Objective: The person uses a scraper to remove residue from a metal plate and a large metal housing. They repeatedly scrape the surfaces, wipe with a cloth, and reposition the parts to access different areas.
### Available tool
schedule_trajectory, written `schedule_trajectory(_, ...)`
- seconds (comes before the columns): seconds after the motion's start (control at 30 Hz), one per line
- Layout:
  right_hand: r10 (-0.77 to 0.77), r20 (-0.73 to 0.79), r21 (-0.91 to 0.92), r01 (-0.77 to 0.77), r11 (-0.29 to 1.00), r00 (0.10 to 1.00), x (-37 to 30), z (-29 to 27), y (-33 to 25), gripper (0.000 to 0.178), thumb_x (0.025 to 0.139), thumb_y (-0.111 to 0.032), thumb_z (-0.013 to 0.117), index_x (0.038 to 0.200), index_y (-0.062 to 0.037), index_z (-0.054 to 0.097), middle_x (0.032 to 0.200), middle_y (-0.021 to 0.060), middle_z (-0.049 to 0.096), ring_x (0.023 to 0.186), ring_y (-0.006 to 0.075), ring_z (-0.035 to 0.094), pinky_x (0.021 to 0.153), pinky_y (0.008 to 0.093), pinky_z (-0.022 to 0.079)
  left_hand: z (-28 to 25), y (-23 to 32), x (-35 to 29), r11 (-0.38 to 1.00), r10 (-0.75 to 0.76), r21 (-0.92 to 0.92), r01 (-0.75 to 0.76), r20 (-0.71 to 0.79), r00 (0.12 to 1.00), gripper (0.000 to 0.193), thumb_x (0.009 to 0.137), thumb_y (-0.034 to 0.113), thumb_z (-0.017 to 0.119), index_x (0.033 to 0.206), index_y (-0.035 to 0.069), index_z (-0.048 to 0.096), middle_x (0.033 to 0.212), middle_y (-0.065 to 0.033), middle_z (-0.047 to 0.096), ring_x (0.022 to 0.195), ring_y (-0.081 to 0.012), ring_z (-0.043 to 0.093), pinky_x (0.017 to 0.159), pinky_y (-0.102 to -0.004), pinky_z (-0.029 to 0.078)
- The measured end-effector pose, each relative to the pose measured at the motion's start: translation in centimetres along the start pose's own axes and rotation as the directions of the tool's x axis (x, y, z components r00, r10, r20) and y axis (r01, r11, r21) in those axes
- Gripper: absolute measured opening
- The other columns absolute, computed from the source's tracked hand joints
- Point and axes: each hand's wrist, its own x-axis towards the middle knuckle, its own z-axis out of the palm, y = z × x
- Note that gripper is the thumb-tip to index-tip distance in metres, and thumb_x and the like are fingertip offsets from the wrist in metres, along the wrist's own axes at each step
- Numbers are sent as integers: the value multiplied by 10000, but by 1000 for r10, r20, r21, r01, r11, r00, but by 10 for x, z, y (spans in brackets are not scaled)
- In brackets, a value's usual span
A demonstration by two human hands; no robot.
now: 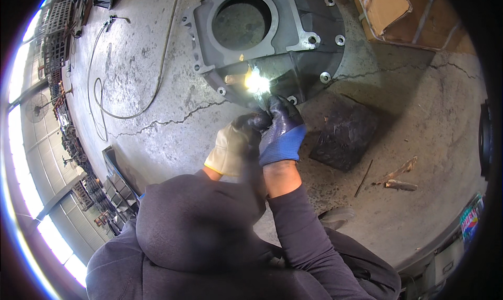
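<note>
Dark sleeves (pixel 293 237) rise from six o'clock to two gloved hands pressed side by side at centre. Left hand (pixel 233 148), in a pale glove, and right hand (pixel 283 132), in a blue-and-black glove, both curl shut around a tool hidden by a bright glare (pixel 257 82). That glare sits on the grey cast-metal housing (pixel 293 17) at twelve o'clock on the cracked concrete floor (pixel 157 90). A dark square pad (pixel 343 137) lies at three o'clock.

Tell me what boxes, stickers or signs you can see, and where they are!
Cardboard box: top right on the concrete floor, brown, blocky, with a strap across it.
Colourful printed package: far right edge, low down, blue, green and red, only partly in view.
No signs or screens show.
</note>
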Motion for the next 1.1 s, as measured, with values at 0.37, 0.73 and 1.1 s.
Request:
schedule_trajectory(0.37, 43, 69, 60, -47, 997, 997, -6, -5, -13, 186, 895, -94, 720, 1058, -5, 740, 947, 57, 712, 808, 164, 647, 587, 318, 522, -13, 4, 1, 992, -21, -116, 39, 152, 988, 507, 836, 106, 702, 1330, 53, 604, 1195, -134, 682, 938, -262, 710, 773, -355, 593)
schedule_trajectory(0.73, 69, 165, 73, -82, 994, 984, -2, -17, -9, 264, 895, -157, 742, 1121, -20, 727, 1001, 56, 715, 808, 178, 658, 623, 329, 531, -27, 19, 7, 648, -448, -427, 631, 457, 769, 338, 1014, 129, 563, 1330, 19, 614, 1056, -44, 691, 870, -165, 671, 763, -282, 567)
schedule_trajectory(1.1, 186, 290, 186, -246, 951, 939, -1, -15, -18, 189, 1013, -177, 614, 1146, -65, 689, 1075, 100, 752, 738, 164, 661, 751, 376, 573, -25, 21, 8, 724, -473, -348, 596, 379, 796, 322, 1036, 199, 539, 1310, 61, 635, 1002, -42, 695, 889, -162, 682, 766, -292, 566)
